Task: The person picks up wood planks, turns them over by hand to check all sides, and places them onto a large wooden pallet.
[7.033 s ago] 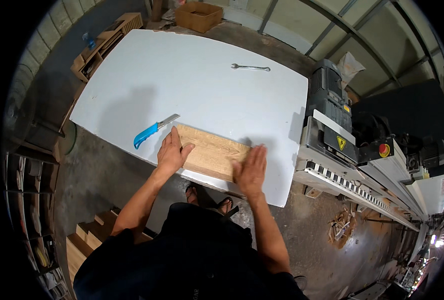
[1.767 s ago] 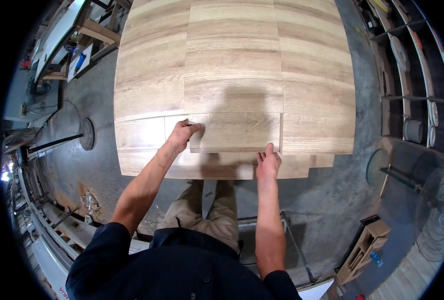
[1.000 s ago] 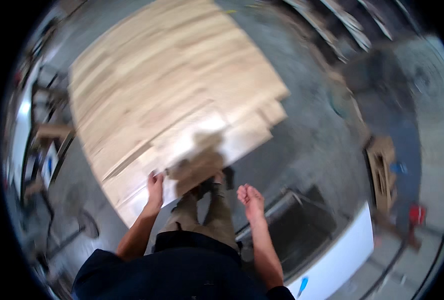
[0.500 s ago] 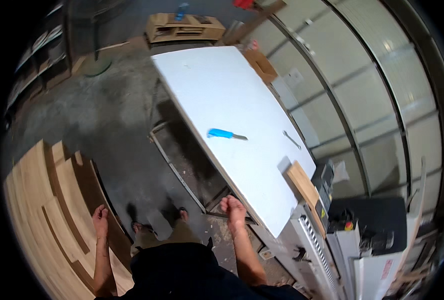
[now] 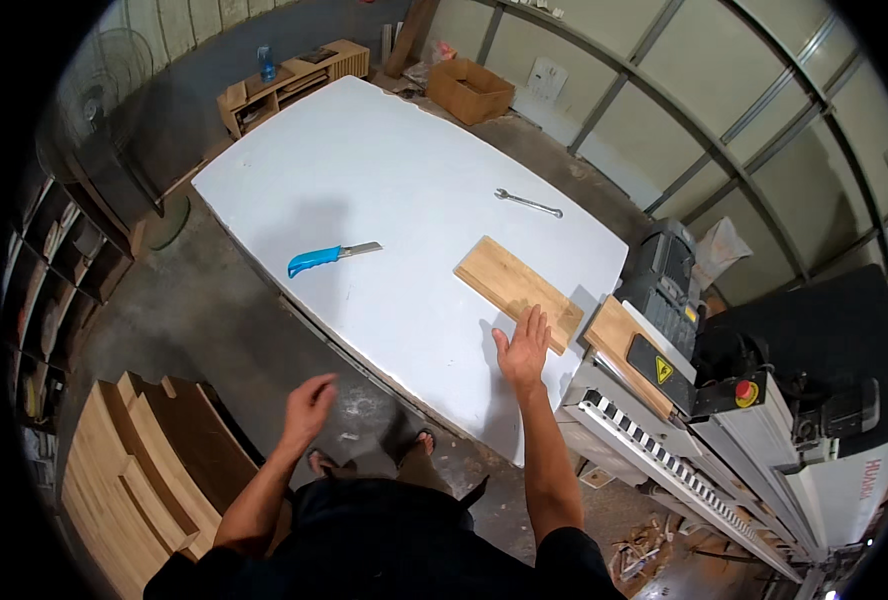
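A flat wooden board (image 5: 499, 272) lies slantwise on the white tabletop (image 5: 354, 140). My right hand (image 5: 526, 350) is palm down over the board's near end, with fingers stretched out and thumb apart. Contact seems likely, but the hand covers that spot. Off the table's near left edge, my left hand (image 5: 309, 405) hangs in the air with fingers loosely extended and nothing in them. A blue-handled knife (image 5: 319, 260) rests on the left part of the tabletop, its blade pointing right. Farther back on the right lies a metal wrench (image 5: 529, 203).
A machine (image 5: 754, 400) with a red button stands to the right, with another wooden board (image 5: 619, 340) on it. Stacked wooden panels (image 5: 124, 480) are at lower left. Beyond the table are a low wooden cabinet (image 5: 349, 62) and a cardboard box (image 5: 469, 90). Shelves (image 5: 59, 270) line the left.
My view has shifted. My right hand has moved from beside the table edge to above the tabletop and opened. A wooden board now lies on white surface that was bare; my left hand is raised.
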Demonstrator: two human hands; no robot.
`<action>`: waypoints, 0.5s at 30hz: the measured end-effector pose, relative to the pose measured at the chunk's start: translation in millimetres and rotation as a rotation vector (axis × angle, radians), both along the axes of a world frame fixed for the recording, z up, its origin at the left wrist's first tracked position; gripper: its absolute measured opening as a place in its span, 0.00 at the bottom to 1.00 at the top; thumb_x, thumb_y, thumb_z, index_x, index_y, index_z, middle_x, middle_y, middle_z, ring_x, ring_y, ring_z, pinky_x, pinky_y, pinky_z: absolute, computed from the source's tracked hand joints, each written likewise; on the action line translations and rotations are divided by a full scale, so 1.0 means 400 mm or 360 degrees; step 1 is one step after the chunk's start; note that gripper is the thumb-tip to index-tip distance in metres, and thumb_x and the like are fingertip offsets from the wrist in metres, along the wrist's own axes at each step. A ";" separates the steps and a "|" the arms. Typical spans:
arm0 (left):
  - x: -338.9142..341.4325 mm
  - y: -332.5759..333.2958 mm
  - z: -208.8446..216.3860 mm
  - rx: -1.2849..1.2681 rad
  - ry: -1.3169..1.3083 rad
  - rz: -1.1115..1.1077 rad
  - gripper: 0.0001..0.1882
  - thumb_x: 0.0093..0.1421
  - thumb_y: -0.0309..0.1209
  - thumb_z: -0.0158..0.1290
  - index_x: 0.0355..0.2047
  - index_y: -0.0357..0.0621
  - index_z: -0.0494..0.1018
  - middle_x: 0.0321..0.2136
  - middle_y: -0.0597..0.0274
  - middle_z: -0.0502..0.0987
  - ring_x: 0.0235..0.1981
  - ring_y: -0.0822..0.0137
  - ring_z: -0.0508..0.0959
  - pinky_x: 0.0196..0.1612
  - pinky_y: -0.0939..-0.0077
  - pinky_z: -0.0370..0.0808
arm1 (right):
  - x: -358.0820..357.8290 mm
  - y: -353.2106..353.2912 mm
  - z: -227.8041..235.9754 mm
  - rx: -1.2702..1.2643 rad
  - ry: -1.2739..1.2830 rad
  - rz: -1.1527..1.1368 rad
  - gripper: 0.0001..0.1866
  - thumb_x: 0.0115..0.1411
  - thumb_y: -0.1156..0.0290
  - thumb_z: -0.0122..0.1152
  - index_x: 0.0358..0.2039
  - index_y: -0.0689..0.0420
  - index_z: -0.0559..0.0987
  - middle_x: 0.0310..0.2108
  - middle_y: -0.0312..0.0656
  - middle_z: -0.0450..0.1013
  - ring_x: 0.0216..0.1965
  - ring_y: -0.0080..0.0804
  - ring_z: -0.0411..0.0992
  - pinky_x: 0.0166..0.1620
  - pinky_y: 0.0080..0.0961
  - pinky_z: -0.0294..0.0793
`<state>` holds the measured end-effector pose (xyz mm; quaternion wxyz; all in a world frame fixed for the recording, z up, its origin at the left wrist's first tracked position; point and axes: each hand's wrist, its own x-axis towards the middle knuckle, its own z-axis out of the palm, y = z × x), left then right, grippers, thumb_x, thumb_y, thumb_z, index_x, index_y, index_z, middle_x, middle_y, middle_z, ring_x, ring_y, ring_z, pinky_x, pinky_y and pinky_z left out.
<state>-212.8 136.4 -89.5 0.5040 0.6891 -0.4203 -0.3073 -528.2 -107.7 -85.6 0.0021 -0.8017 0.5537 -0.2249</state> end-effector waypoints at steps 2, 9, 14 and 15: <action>-0.093 -0.128 0.085 -0.0049 -0.0161 -0.0308 0.12 0.60 0.29 0.53 0.43 0.38 0.76 0.33 0.54 0.78 0.32 0.66 0.78 0.36 0.74 0.74 | -0.030 -0.009 -0.052 0.0017 0.0074 0.0001 0.39 0.62 0.50 0.49 0.61 0.72 0.58 0.63 0.64 0.51 0.66 0.61 0.47 0.66 0.52 0.42; -0.358 -0.450 0.095 -0.0558 -0.0909 -0.0880 0.20 0.56 0.26 0.55 0.50 0.38 0.71 0.51 0.49 0.72 0.53 0.50 0.71 0.53 0.65 0.71 | 0.001 0.132 -0.050 0.0239 0.0072 0.0170 0.39 0.63 0.49 0.45 0.63 0.69 0.56 0.65 0.59 0.50 0.67 0.59 0.44 0.66 0.54 0.39; -0.499 -0.564 -0.017 -0.0560 -0.1152 -0.1286 0.28 0.61 0.43 0.49 0.57 0.37 0.65 0.60 0.47 0.63 0.64 0.48 0.58 0.65 0.56 0.54 | 0.002 0.246 -0.041 0.0339 0.0110 0.0147 0.36 0.62 0.52 0.49 0.62 0.66 0.59 0.65 0.57 0.51 0.67 0.57 0.45 0.67 0.51 0.40; -0.495 -0.579 -0.023 -0.0447 -0.1290 -0.1313 0.31 0.61 0.46 0.48 0.59 0.37 0.63 0.62 0.48 0.60 0.65 0.49 0.55 0.66 0.53 0.50 | -0.007 0.257 -0.039 0.0447 0.0102 0.0154 0.37 0.62 0.52 0.49 0.62 0.67 0.58 0.66 0.57 0.50 0.67 0.56 0.45 0.67 0.50 0.40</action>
